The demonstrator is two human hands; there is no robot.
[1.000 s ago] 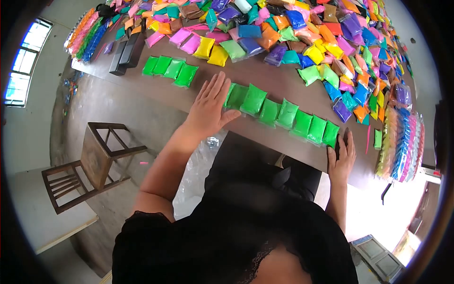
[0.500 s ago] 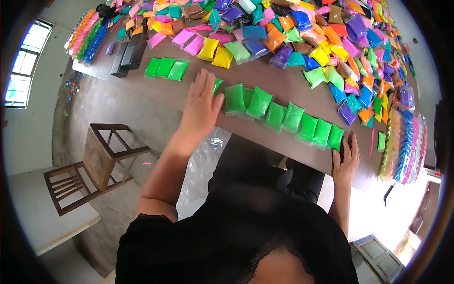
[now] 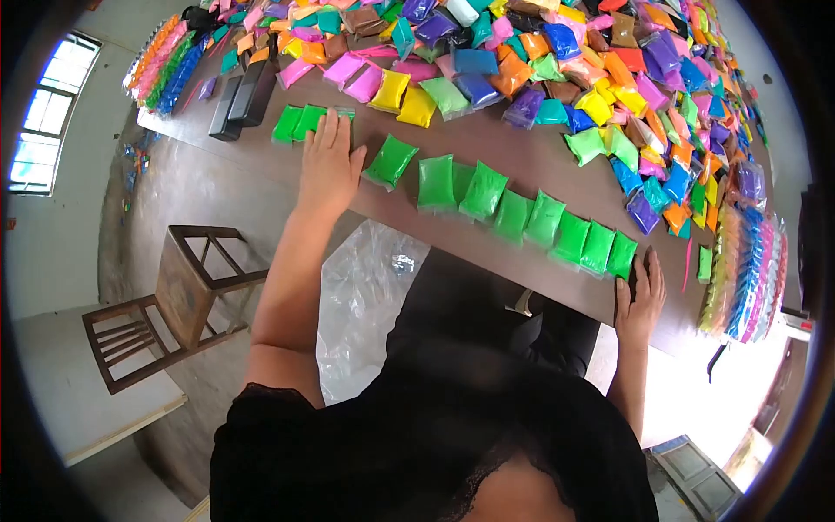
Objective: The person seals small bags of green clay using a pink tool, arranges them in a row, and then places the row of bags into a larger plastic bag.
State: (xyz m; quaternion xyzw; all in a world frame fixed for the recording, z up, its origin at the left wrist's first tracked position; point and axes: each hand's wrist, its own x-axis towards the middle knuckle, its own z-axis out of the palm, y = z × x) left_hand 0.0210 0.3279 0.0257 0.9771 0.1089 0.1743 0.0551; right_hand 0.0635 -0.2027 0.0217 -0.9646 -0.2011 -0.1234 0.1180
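Note:
A row of small clear packets filled with green stuff lies along the front of the brown table [image 3: 487,248]. My left hand [image 3: 329,165] rests with stretched fingers over the leftmost group, covering part of it; two green packets [image 3: 296,122] show beside the fingertips. One tilted green packet [image 3: 391,162] lies just right of that hand, apart from the others. Further right, several more, such as this green packet [image 3: 484,192], sit side by side. At the right end, my right hand [image 3: 642,291] lies with fingers extended beside the last green packet [image 3: 621,255].
A big heap of mixed-colour packets [image 3: 522,78] covers the table's far side. Strips of packets stand at the left [image 3: 165,74] and right [image 3: 744,270] ends. Two dark boxes [image 3: 242,104] sit near the left strips. A wooden chair [image 3: 183,287] stands on the floor left.
My left hand has moved left and slightly up, from beside the gap onto the leftmost green packets. The tilted packet it partly hid now shows fully. My right hand stays at the row's end.

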